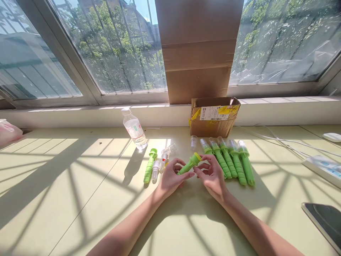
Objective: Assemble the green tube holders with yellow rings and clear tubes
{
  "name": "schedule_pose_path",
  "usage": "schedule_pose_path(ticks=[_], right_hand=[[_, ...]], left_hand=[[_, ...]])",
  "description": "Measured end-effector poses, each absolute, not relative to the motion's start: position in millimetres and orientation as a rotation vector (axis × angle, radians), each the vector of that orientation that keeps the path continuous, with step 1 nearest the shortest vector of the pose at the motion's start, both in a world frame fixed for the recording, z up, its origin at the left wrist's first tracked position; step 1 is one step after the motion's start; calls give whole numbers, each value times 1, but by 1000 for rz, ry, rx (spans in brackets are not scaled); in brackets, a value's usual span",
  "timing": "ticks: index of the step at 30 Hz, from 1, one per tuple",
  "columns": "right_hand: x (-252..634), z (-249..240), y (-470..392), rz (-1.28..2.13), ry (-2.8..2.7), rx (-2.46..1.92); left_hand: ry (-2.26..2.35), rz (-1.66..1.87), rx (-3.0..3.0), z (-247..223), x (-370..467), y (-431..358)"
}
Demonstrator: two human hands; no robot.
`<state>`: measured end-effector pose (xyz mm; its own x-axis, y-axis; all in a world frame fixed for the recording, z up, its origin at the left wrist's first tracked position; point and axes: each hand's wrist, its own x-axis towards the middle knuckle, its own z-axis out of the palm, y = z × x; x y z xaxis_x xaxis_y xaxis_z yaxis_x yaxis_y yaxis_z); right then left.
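A green plastic handle (188, 165) with a yellow ring at its upper end lies tilted between my hands. My left hand (170, 177) is wrapped round its lower part, thumb along the side. At the yellow end, my right hand (213, 177) is closed, its fingertips and thumb pinching near the ring. Another green handle (150, 166) lies to the left without a clear cap. Beside it are small clear-and-white parts (155, 171) and a clear ribbed cap (169, 149). Right of my hands, several green handles with clear tops (239, 167) lie in a row.
A water bottle (134, 129) stands at the back left. Behind the row is an open cardboard box (213, 119), with a clear cup-shaped cap (194, 142) in front. A power strip (323, 169), white cables (282, 142) and a phone (323, 224) lie on the right.
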<state>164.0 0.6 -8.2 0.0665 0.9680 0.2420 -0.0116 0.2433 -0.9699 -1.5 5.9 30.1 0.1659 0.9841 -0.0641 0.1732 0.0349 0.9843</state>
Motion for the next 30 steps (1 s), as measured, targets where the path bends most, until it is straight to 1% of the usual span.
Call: schedule_pose_path(ticks=[13, 22, 30], right_hand=[[162, -11, 3, 941, -1247, -1100], [164, -18, 8, 955, -1214, -1165], [163, -13, 4, 932, -1247, -1157]], left_hand=[[1145, 894, 1327, 29, -6, 7], [1407, 940, 1684, 27, 4, -2], [1266, 872, 1562, 31, 0, 1]])
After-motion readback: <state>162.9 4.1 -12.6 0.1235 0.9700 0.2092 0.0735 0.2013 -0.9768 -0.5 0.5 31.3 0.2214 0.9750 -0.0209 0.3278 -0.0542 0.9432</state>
